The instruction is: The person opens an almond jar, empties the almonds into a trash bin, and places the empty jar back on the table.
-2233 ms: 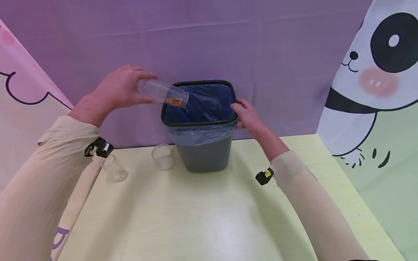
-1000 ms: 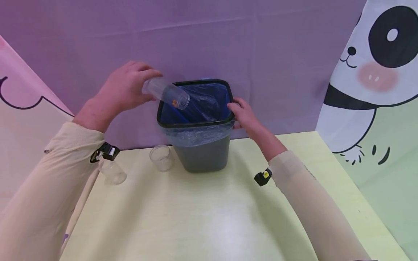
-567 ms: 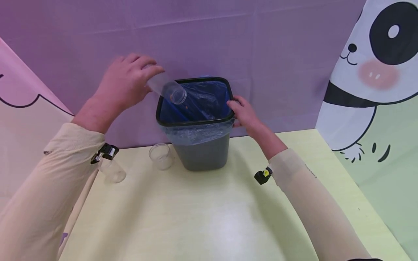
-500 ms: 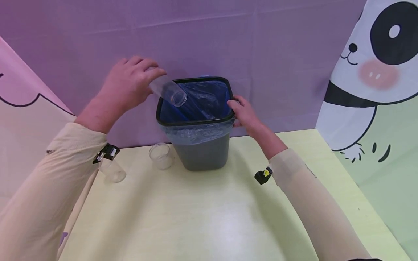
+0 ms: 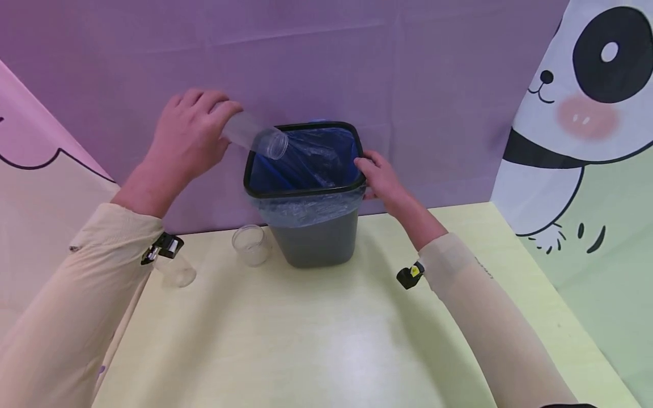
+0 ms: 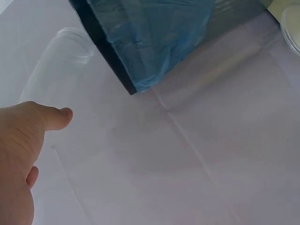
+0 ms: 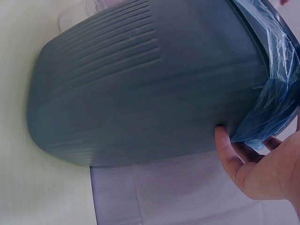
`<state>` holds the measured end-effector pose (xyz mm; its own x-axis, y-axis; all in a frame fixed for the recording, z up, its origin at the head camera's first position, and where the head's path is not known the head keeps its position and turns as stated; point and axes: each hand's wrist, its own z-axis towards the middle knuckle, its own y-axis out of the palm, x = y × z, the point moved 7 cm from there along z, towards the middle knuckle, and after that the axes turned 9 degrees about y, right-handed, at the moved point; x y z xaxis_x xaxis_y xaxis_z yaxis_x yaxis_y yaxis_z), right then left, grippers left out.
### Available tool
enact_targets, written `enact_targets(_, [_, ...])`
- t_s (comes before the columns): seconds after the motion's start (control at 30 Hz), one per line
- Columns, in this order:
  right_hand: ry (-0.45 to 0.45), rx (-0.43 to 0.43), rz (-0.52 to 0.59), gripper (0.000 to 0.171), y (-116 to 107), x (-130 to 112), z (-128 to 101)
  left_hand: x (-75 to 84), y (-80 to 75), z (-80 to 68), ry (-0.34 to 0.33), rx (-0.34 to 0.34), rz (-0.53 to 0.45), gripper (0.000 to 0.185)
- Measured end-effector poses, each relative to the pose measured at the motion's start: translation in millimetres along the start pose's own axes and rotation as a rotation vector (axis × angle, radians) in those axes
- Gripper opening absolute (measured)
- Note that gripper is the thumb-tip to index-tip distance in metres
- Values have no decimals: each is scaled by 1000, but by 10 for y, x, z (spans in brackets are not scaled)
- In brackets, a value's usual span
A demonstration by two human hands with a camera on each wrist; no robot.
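Note:
My left hand [image 5: 189,133] grips a clear plastic jar [image 5: 250,134] by its base end. The jar tilts with its mouth down over the left rim of a grey trash can [image 5: 318,241], and no food pieces show inside it. A blue bag [image 5: 326,153] lines the can and folds over the outside beneath a black rim. At the can's right side, my right hand [image 5: 380,178] holds the rim, thumb on top. In the right wrist view, fingers [image 7: 227,150] press the can's wall and the bag's edge. The left wrist view shows the jar [image 6: 61,61] beside the rim.
A clear round container [image 5: 251,245] stands left of the can on the pale table [image 5: 306,328]. Farther left lies another clear jar [image 5: 176,271], partly hidden by my left sleeve. A purple cloth [image 5: 316,62] hangs right behind the can.
The orange-brown pieces seen in the jar earlier are gone from it. My left hand has tipped the jar further down, then shifted it slightly left. My right hand stays on the rim.

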<state>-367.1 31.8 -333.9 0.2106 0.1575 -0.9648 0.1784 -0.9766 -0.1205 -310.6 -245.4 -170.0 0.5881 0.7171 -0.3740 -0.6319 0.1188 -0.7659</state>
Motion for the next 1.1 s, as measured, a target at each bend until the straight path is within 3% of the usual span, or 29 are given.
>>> enact_targets(0.2, [-21, -3, 31, 53, -13, -37, 5, -132, 4, -134, -136, -7, 51, 53])
enact_targets(0.37, [-8, -5, 10, 54, -18, -15, 0, -194, 51, -279, -197, -20, 53, 56])
enact_targets(0.5, [-16, 0, 33, 54, -40, -12, -2, -228, 87, -345, -225, -15, 20, 62])
enact_targets(0.73, [-17, 15, 28, 54, -73, -2, 8, -225, 93, -411, -201, 74, -16, 65])
enact_targets(0.83, [-25, 19, 26, 53, -63, -16, 37, -270, 92, -441, -245, 114, -75, 62])
enact_targets(1.1, [-39, 12, -49, 58, 54, 20, 66, -336, 151, -734, -447, 215, -291, 67])
